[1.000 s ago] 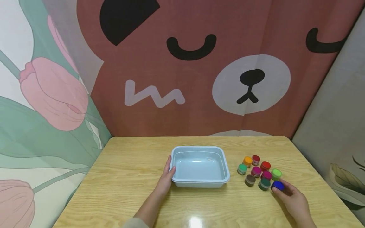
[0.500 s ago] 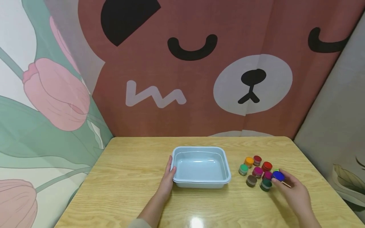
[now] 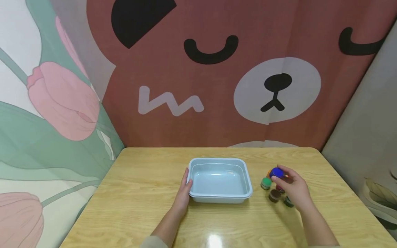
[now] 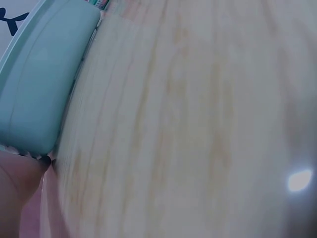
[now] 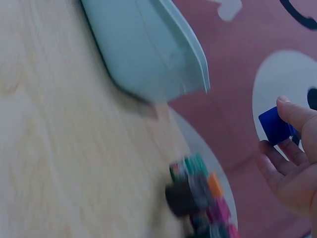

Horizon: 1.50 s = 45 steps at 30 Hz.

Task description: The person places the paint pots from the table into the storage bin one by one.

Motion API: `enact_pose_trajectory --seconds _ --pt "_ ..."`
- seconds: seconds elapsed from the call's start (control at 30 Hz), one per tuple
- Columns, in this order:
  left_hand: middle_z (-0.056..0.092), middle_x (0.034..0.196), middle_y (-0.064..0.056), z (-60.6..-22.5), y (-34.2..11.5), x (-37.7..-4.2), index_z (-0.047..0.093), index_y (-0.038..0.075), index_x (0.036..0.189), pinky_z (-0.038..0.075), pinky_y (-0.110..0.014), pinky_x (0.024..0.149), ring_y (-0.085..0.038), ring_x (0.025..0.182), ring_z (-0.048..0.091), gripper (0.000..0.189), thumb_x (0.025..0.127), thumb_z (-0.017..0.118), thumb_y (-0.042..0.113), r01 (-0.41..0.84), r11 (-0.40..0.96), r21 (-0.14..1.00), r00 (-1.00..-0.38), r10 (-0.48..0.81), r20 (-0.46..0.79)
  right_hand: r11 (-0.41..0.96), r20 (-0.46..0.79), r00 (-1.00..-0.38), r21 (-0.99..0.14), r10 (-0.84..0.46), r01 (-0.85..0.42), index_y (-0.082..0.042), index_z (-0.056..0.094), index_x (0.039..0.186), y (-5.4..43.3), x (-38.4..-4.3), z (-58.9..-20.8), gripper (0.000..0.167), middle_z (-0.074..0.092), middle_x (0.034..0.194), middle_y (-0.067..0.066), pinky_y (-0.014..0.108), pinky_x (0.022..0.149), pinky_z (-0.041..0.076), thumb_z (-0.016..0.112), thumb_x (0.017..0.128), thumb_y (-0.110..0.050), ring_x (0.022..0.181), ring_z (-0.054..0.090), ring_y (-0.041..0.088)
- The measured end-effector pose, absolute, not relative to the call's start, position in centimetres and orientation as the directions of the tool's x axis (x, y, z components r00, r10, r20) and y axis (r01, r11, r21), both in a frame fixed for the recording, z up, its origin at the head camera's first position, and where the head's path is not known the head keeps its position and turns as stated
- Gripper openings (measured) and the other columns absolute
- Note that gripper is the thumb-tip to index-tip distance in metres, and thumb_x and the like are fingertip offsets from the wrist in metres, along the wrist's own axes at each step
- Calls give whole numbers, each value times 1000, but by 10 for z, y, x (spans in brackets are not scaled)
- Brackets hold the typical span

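Note:
My right hand (image 3: 296, 193) pinches a small paint pot with a blue lid (image 3: 276, 172) between thumb and fingers, raised over the other pots. In the right wrist view the blue pot (image 5: 274, 126) sits at the fingertips. At the left end of a light blue plastic tray (image 3: 221, 197), my left hand (image 3: 181, 198) grips the wall, thumb over the rim and fingers outside. Below the right hand stand a green-lidded pot (image 3: 266, 183), a brown-lidded pot (image 3: 274, 195) and a dark green one (image 3: 289, 202). The hand covers several more pots.
The tray's inside shows only its bare bottom. Tray and pots stand on a wooden table (image 3: 133, 196), the pots to the tray's right. Behind the table's back edge hangs a cloth with a bear print (image 3: 167, 134).
My right hand has lifted the blue-lidded pot off the table and carried it left and back over the group. My left hand has stayed on the tray.

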<state>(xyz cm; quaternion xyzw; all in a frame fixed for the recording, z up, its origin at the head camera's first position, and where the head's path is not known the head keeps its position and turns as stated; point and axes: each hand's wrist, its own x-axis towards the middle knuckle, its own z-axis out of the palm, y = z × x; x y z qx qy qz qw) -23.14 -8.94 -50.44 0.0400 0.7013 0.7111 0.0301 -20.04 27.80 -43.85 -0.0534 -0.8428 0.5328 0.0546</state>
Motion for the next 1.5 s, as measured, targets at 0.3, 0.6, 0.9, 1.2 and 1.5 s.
enact_pose_trajectory --seconds 0.3,0.6,0.9,1.2,1.5 --pt "5 166 -13 -507 -89 -234 11 16 159 -3 -65 119 -40 152 -3 60 106 35 29 10 -28 1000 -995 95 13 429 22 -1000 -903 21 -11 -10 39 150 231 -232 -429 69 45 147 21 40 98 54 66 93 -38 125 57 35" --pt "4 166 -13 -504 -89 -231 10 15 159 -4 -65 119 -40 152 -3 59 106 34 26 10 -31 999 -995 101 13 359 -8 -997 -933 -81 -22 -8 48 145 185 -261 -432 61 49 144 22 42 98 55 70 92 -28 122 57 37" --pt "5 166 -13 -506 -88 -232 10 16 159 -3 -65 119 -40 152 -2 59 106 34 25 3 -55 998 -994 106 9 359 -40 -990 -933 -132 -10 -7 54 139 140 -280 -437 56 55 138 19 41 97 55 73 89 -23 121 58 35" --pt "2 166 -14 -509 -89 -233 7 17 159 -3 -66 119 -41 151 -3 64 105 36 36 2 -56 998 -992 125 9 326 -29 -976 -944 -216 -44 -3 59 132 100 -295 -449 49 60 131 21 42 96 55 75 86 -12 117 60 36" --pt "2 166 -15 -510 -91 -234 7 17 159 -1 -63 120 -41 152 -1 62 106 35 33 6 -64 998 -991 134 14 358 -15 -972 -931 -236 -72 0 64 125 75 -307 -463 47 67 118 20 44 98 50 78 81 -8 112 60 32"
